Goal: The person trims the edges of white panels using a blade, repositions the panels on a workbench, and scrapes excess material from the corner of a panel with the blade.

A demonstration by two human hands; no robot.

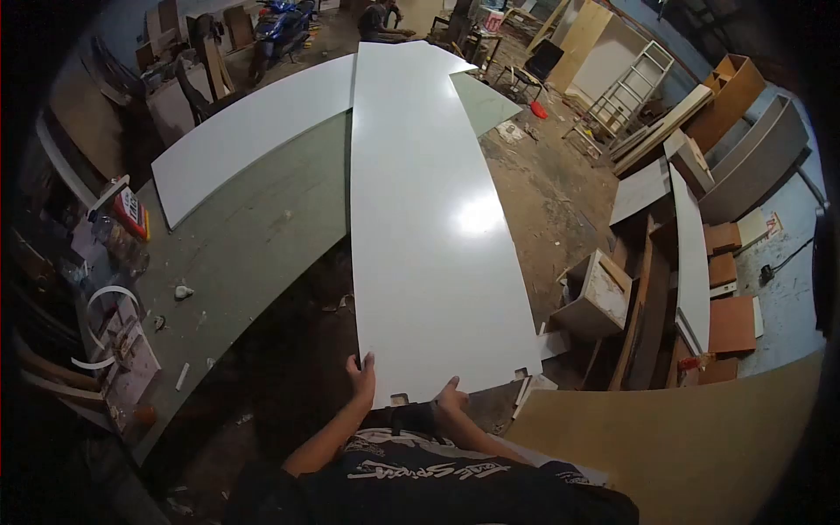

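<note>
A long white panel [420, 227] stretches away from my body, its far part over the greenish worktable. Small notches show along its near edge. My left hand [360, 376] grips the near left corner, thumb on top and fingers hidden beneath. Along the near edge, my right hand [451, 400] holds the same panel, its thumb over the top face and its other fingers underneath. Light from above glares on the glossy surface. Another white panel [254, 127] lies on the worktable to the left, its right end meeting the long panel.
The greenish worktable [254, 227] carries small scraps and a red-and-white can [131, 213]. Boards and a box-like cabinet [595, 297] stand at the right, with a ladder [626, 96] beyond. A brown sheet [682, 437] is close on my right. Another person [382, 22] sits at the far end.
</note>
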